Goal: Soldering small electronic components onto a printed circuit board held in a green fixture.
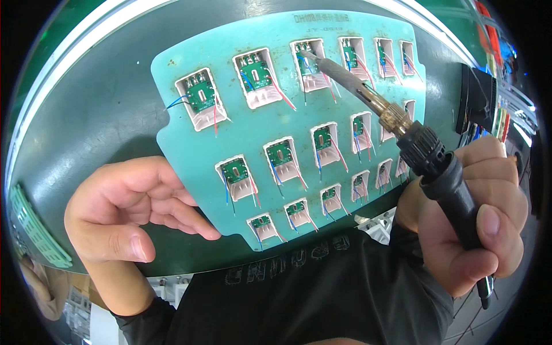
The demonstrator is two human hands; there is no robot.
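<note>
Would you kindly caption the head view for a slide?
Right hand holding a soldering iron, its tip over a green circuit board in a turquoise fixture plate; left hand at the plate's edge.

The soldering iron (397, 119) crosses the two rightmost housings (387, 137) of the middle row and covers part of each. Whether its tip (305, 54) touches a board or just stands over it is impossible to tell. The right grip (497, 198) wraps the handle, concealing part of it. At the green tray's (195, 146) left edge, some fingertips of the left grip (129, 204) are out of sight, so contact underneath is unclear. Marks on the circuit boards (201, 95) are too small to make out. The black shirt (287, 293) runs off the lower edge; red and blue things (489, 31) at upper right are blurred.
</note>
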